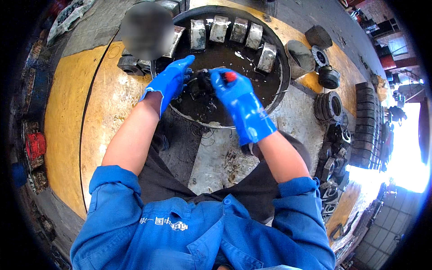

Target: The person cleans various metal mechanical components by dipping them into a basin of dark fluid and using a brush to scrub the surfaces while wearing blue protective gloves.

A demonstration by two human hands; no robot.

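1. In the head view, a round tub (211, 125) holds dark, dirty liquid. Both hands are over it, in blue gloves.
2. A small dark part (196, 87) is between the two hands, over the tub, a bit left of its middle. It is hard to see well because it is as dark as the liquid.
3. The left hand (170, 81) is over the tub's left edge, on the left side of the dark part. Some fingers stick out quite straight; others are hidden, so I cannot tell if it grips the part.
4. The right hand (233, 89) is just right of the dark part. Its fingers are curled around a red thing (230, 76), and only a bit of red shows.
5. Curved metal blocks (219, 29) stand in the tub along its far edge.
6. A round metal can (300, 58) sits just outside the tub's right edge.
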